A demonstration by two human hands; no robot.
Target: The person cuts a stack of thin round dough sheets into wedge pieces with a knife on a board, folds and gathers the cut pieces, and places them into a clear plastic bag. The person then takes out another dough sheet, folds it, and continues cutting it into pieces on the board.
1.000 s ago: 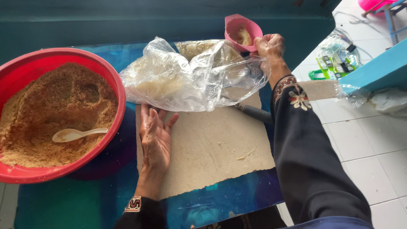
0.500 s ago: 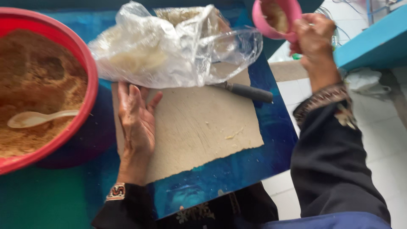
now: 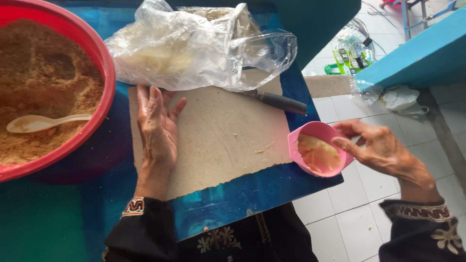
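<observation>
Head view: left hand [image 3: 156,128] lies flat, fingers spread apart, palm down on the beige rough-edged cardboard sheet [image 3: 228,140] on the glossy blue desk [image 3: 252,194]. Right hand [image 3: 383,150] has its fingers clamped on the small pink plastic bowl [image 3: 318,150] of pale paste, at the desk's right edge. Crumpled clear plastic bag [image 3: 194,46] beyond; big red basin [image 3: 104,87] of brown crumbs, white spoon [image 3: 41,122] at left; dark-handled knife [image 3: 279,101].

Red basin [image 3: 104,73] of crumbs, spoon [image 3: 39,123], knife [image 3: 279,102]
</observation>
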